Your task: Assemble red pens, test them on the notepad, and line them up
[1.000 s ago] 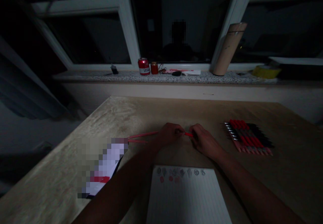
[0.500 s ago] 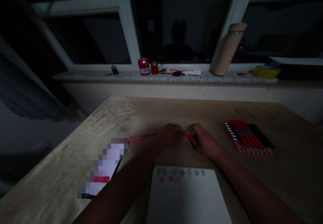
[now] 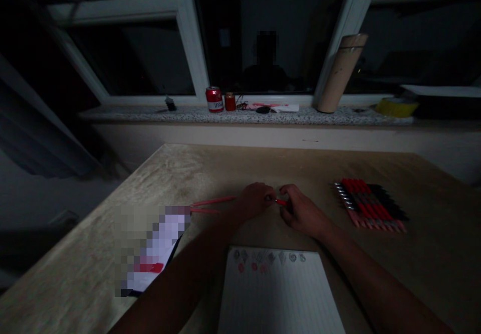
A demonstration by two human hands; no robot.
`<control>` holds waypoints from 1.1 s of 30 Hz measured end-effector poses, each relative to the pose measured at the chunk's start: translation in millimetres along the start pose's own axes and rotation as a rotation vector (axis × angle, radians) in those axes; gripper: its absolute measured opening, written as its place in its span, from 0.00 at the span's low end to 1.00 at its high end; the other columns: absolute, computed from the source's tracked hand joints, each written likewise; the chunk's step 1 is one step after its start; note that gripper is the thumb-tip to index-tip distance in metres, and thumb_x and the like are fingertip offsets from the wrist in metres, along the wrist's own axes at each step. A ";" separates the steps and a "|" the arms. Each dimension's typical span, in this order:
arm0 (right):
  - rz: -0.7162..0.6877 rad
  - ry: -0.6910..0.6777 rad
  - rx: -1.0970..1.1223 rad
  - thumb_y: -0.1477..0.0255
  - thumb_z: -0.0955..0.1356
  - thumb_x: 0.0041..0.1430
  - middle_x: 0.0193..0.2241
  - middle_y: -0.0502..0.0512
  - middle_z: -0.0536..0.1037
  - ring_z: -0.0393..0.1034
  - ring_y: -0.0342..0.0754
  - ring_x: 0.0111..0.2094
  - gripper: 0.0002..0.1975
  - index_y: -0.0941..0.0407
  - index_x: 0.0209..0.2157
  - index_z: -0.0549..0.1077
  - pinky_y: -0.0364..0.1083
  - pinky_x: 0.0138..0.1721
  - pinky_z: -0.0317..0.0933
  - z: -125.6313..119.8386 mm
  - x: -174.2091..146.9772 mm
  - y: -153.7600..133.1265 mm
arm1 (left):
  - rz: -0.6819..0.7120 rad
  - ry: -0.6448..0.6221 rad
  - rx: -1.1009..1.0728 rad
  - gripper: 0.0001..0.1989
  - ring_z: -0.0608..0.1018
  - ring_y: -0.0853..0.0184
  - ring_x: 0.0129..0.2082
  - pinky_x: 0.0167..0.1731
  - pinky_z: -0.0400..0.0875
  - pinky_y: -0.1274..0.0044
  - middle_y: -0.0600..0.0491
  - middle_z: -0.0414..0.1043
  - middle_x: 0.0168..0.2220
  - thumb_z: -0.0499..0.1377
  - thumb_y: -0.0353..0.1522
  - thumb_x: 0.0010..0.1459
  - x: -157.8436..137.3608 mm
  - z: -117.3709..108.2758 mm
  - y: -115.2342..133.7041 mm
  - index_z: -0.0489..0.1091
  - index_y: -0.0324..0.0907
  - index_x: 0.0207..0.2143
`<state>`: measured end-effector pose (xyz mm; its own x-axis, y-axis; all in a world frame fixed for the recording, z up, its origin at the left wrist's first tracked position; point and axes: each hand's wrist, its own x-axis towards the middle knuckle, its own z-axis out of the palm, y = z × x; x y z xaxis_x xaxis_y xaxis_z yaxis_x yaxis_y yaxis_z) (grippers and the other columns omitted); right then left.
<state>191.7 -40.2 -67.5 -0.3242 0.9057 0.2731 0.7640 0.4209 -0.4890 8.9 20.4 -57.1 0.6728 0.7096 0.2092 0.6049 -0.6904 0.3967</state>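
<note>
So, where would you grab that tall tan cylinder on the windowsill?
Probably around the middle of the tall tan cylinder, coming from the table side: its body is round, it stands on end on the windowsill, and the window frame is behind it.

Tan table (image 3: 210,168), lined paper (image 3: 278,294), rowed pens (image 3: 370,203), pink sticks (image 3: 214,201)

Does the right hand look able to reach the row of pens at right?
Probably yes: only tabletop shows between the right hand and the row of pens, though this hand seems busy with a red pen.
</note>
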 end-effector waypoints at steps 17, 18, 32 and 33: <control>0.021 -0.041 -0.140 0.69 0.63 0.54 0.41 0.57 0.69 0.67 0.45 0.29 0.17 0.56 0.46 0.59 0.43 0.31 0.54 -3.8 -1.0 -4.2 | -0.056 -0.013 -0.325 0.22 0.67 0.74 0.23 0.25 0.57 0.81 0.56 0.68 0.22 0.49 0.43 0.59 0.4 3.1 -4.0 0.73 0.35 0.29; 0.024 -0.039 -0.148 0.69 0.63 0.54 0.41 0.57 0.69 0.67 0.45 0.29 0.17 0.56 0.46 0.59 0.43 0.31 0.54 -3.8 -1.1 -4.5 | -0.055 -0.029 -0.334 0.21 0.67 0.74 0.23 0.25 0.57 0.81 0.56 0.68 0.22 0.50 0.43 0.58 0.3 2.9 -3.6 0.73 0.35 0.30; 0.058 0.023 -0.249 0.67 0.62 0.56 0.45 0.59 0.70 0.70 0.48 0.35 0.18 0.56 0.48 0.60 0.45 0.34 0.56 -4.3 -0.7 3.3 | -0.100 0.026 -0.441 0.13 0.72 0.71 0.28 0.31 0.64 0.81 0.52 0.74 0.29 0.57 0.37 0.53 -0.5 4.8 -16.1 0.75 0.36 0.34; 0.073 0.038 -0.271 0.67 0.62 0.57 0.45 0.59 0.70 0.70 0.48 0.35 0.17 0.56 0.48 0.60 0.45 0.33 0.56 -4.5 -0.5 5.1 | -0.118 0.036 -0.431 0.13 0.72 0.71 0.28 0.30 0.64 0.81 0.52 0.74 0.28 0.57 0.37 0.53 -0.4 4.3 -18.6 0.75 0.36 0.34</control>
<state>198.3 -38.7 -66.5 -0.2455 0.9285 0.2786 0.9074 0.3212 -0.2710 -0.8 32.3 -68.3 0.5901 0.7896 0.1684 0.4386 -0.4886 0.7542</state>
